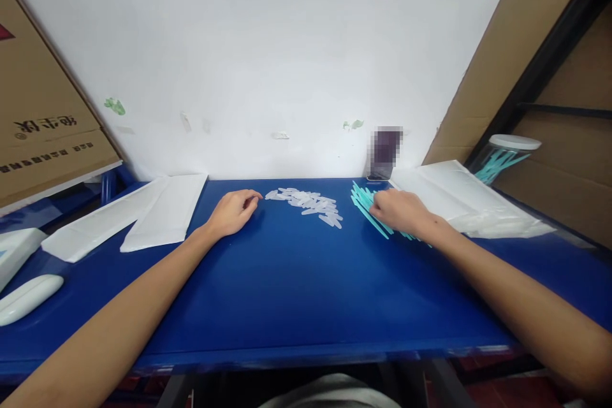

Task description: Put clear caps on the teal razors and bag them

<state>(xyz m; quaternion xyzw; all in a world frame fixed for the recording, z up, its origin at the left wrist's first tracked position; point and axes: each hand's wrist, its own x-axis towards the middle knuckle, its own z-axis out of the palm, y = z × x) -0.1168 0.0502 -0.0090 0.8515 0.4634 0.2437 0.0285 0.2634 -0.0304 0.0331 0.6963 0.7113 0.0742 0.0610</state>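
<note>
My left hand [234,212] is at the left end of a pile of small whitish translucent plastic strips [310,203] on the blue table. Its fingers are curled in towards the thumb, and their tips are beside the nearest strip. Anything between them is hidden. On the right, my right hand [401,209] is down on a bundle of thin teal plastic sticks [366,201], its fingers closed among them. The sticks lie slanted and show on both sides of the hand; the ones under the palm are hidden.
White padded envelopes [162,213] lie at the left, near a white rounded device [31,299]. A phone [385,153] leans on the wall. Plastic bags [444,194] and a lidded jar [502,159] of teal sticks are at the right. Cardboard [43,89] stands at the left.
</note>
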